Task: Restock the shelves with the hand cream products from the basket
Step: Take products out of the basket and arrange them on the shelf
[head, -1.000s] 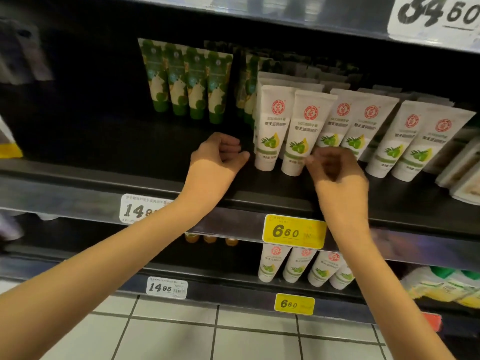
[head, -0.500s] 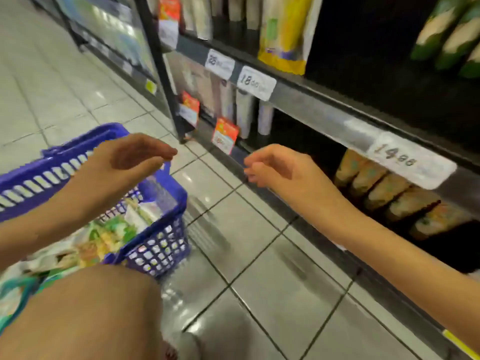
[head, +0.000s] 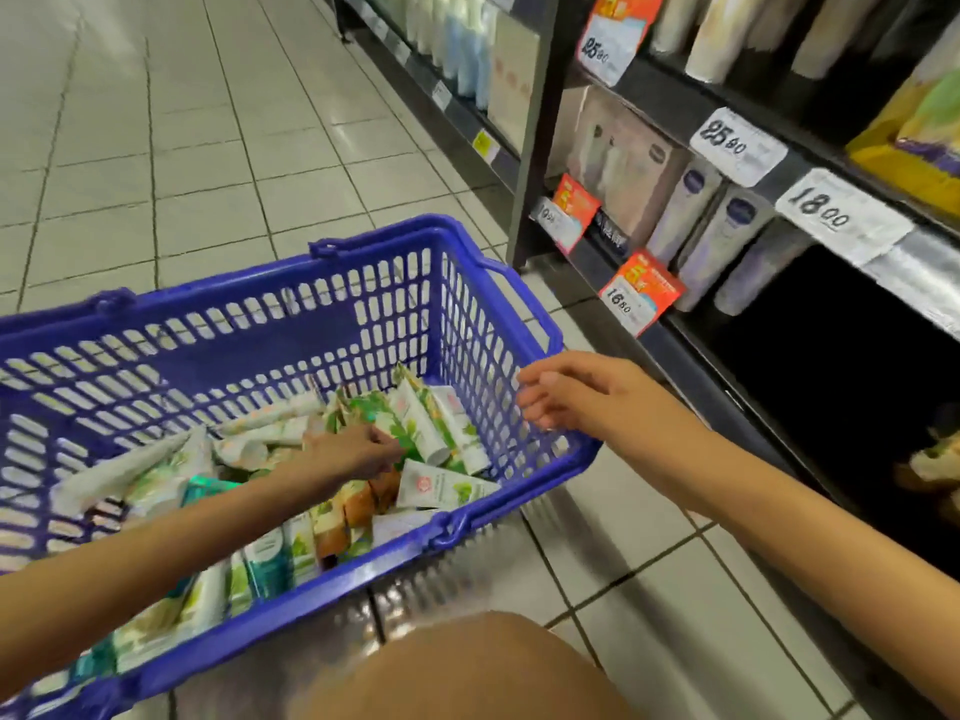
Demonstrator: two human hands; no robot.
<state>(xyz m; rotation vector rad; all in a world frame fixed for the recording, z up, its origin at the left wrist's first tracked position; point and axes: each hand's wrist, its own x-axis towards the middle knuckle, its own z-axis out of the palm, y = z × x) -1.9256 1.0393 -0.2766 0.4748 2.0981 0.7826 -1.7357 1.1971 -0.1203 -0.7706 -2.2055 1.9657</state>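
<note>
A blue plastic basket (head: 540, 324) stands on the tiled floor, filled with several hand cream tubes (head: 441, 488) in white and green. My left hand (head: 353, 452) is down inside the basket, its fingertips on a green and white tube (head: 415, 423); the blur hides whether it grips the tube. My right hand (head: 576, 397) hovers just above the basket's right rim with loosely curled fingers and holds nothing. The shelf with the white hand cream tubes is out of view.
A dark shelf unit (head: 670, 324) runs along the right, with boxed and tubed lotions (head: 727, 241) and price tags (head: 841, 215). My bent knee (head: 467, 667) is at the bottom, close to the basket. Tiled aisle floor (head: 208, 122) stretches ahead.
My view swung from the shelf of white tubes down to the basket. My left hand dropped into the basket onto the tubes; my right hand moved to the basket's right rim.
</note>
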